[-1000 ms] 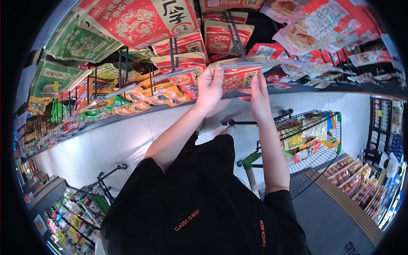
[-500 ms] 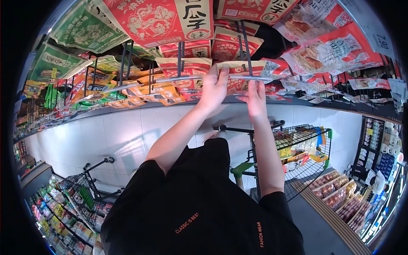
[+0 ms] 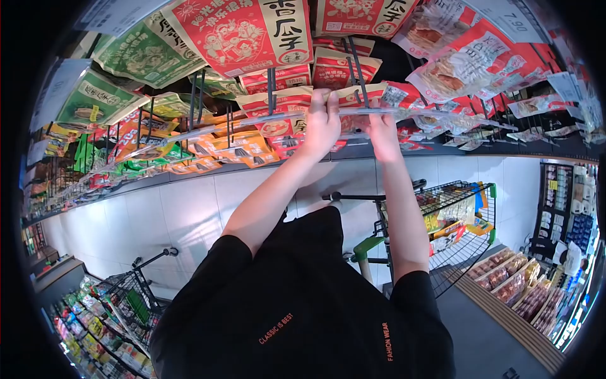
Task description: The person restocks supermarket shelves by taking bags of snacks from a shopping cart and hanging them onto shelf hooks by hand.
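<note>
A red and cream bag of seeds (image 3: 351, 96) hangs at the front of the rack, its top edge level with my fingers. My left hand (image 3: 323, 126) has its fingers bent over the bag's upper left part. At the bag's right side, my right hand (image 3: 382, 136) reaches up with its fingers closed against it, partly hidden by the clear shelf strip (image 3: 284, 116). Another red seed bag (image 3: 271, 104) hangs just left of my left hand. Above, larger red bags (image 3: 237, 38) hang on metal hooks (image 3: 358, 69).
Green bags (image 3: 142, 54) and orange packets (image 3: 243, 148) hang to the left, clear-fronted red packs (image 3: 480, 63) to the right. Below on the right stands a shopping cart (image 3: 464, 246) with packets inside. A second cart (image 3: 136, 297) is at lower left. Boxed goods (image 3: 514, 284) fill a display at lower right.
My right hand has risen and closed in at the bag's side; its fingers were spread below it. My left hand stays at the bag's top. The view has shifted slightly.
</note>
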The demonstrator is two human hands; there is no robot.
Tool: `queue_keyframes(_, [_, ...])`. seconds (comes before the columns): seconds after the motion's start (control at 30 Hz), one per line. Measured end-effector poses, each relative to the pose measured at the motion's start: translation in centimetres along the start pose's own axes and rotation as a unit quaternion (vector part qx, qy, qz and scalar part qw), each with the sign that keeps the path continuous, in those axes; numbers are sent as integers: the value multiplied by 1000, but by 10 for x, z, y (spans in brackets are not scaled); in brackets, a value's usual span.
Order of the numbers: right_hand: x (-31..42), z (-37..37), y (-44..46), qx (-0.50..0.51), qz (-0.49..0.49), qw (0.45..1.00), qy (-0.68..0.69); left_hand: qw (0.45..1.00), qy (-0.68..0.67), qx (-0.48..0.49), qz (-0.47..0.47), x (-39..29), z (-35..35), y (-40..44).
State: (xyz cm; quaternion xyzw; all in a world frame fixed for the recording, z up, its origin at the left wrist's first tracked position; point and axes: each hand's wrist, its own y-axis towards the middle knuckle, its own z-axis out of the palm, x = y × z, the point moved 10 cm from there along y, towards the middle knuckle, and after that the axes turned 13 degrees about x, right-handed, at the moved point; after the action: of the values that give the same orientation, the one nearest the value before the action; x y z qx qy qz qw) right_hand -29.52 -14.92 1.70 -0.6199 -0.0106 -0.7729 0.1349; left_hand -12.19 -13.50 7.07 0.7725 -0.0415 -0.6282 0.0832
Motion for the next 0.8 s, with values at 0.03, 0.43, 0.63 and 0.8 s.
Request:
queue_keyframes(0.03, [4,1,4,8,-8,1000,1,1000,5,3,-5,-1,0,1])
queue_keyframes(0.43, [62,1,-9,-58,-80,988,-122,997,-5,-22,67,-4,-2,-2])
queue_keyframes(0.63, [59,-1,3,-6,-130,991,-24,983,95,-29,153,-33,-8,-33])
queue_keyframes(0.8, [46,-12,9,-23,-112,993,-6,982,58,58,171,-28,-10,-59])
